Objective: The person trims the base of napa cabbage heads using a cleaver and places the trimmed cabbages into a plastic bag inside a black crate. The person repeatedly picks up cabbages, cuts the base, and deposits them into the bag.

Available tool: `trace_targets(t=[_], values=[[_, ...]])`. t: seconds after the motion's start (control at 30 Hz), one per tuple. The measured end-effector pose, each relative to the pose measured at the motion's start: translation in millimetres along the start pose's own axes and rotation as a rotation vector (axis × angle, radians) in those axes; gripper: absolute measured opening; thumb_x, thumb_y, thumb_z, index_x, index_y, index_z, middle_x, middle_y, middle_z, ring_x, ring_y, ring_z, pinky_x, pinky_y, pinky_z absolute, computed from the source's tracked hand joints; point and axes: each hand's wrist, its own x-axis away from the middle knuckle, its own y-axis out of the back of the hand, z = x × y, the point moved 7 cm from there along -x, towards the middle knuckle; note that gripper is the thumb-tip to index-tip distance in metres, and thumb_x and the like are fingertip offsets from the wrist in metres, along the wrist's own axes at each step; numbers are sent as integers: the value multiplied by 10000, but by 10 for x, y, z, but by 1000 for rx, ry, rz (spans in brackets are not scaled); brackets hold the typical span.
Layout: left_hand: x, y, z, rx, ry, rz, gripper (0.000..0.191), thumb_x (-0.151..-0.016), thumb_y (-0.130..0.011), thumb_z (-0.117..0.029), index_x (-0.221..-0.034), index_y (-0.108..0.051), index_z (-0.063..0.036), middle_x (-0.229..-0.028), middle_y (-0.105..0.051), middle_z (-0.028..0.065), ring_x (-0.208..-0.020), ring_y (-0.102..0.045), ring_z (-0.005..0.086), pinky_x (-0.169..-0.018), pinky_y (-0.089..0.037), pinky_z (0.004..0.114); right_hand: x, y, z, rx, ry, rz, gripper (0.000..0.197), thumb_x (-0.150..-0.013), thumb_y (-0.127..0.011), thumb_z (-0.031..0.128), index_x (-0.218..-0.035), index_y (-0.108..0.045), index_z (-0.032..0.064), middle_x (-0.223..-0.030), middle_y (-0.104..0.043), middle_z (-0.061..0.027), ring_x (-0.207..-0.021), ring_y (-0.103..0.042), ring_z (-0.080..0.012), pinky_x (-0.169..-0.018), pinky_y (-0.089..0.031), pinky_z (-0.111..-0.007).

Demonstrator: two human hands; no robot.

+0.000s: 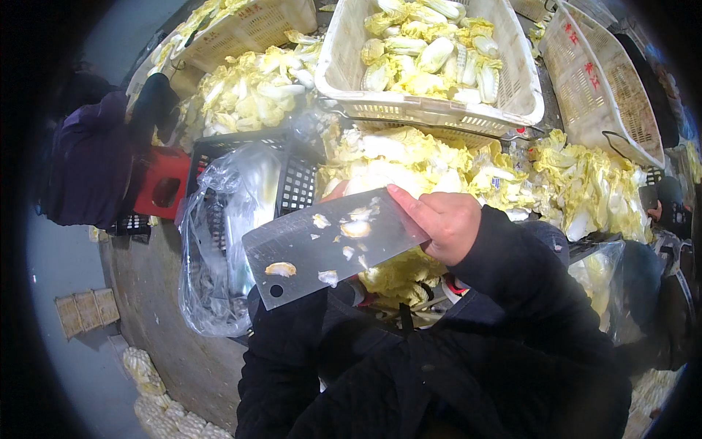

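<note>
My right hand (449,222) is closed around the handle end of a wide metal cleaver (312,236), its index finger stretched along the blade's upper edge. The blade lies nearly flat to my view and points left, with a hole near its far corner. Several pale and brownish vegetable scraps (355,229) stick to it. Of my left hand (335,191) only a small part shows behind the blade; its fingers and anything in them are hidden. Beyond the cleaver lies a heap of yellow-white napa cabbage leaves (406,153), and more leaves (406,277) lie below it, between my knees.
A white plastic crate (428,104) of napa cabbages stands ahead. At left are a black crate (299,184) with a clear plastic bag (219,219), a red stool (162,178) and a person in dark clothes (93,159). Another white crate (587,82) and leaf piles (587,186) are at right.
</note>
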Motion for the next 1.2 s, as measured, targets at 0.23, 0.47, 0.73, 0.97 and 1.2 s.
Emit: trace_targets(t=[0.23,0.47,0.73,0.97,1.2], values=[[309,-412,-325,35,-13,-272,438,-896,-503,-290,-1243,-478,-24,-1198,-547,142,-1059,-562,206,-908,-465,351,156,-242,-223,1,-136,113,435,-725,-594,2,-1158,-580,37,-616,-560,-100,-564,-580,-263,-505,-466,-352],[412,-550,-773,-840,-301,-553,436,-656,-791,-176,-1005,-598,0,-888,-673,97,-789,-645,165,-723,-512,285,333,-429,-852,54,-606,324,132,-817,-535,70,-931,-601,55,-685,-603,-171,-639,-603,-366,-591,-496,-427],[373,-474,-516,-1203,-407,-511,542,-770,-671,-70,-1251,-428,-15,-1146,-552,100,-1082,-525,212,-923,-415,324,206,-361,-118,-3,-257,246,676,-633,-610,2,-1288,-442,-6,-798,-605,-128,-701,-611,-283,-612,-504,-350],[376,-636,-624,-1431,-529,-591,554,-729,-708,-68,-1217,-452,-14,-1124,-563,103,-1047,-539,193,-899,-429,319,216,-418,-180,26,-317,290,599,-675,-598,29,-1258,-460,-10,-772,-608,-138,-685,-616,-287,-607,-500,-369],[424,-631,-851,-1040,-445,-722,426,-665,-794,-149,-1013,-591,-11,-859,-668,101,-773,-650,158,-715,-511,286,294,-537,-849,96,-622,359,353,-835,-554,121,-1151,-531,-34,-731,-624,-191,-652,-622,-326,-617,-496,-402]])
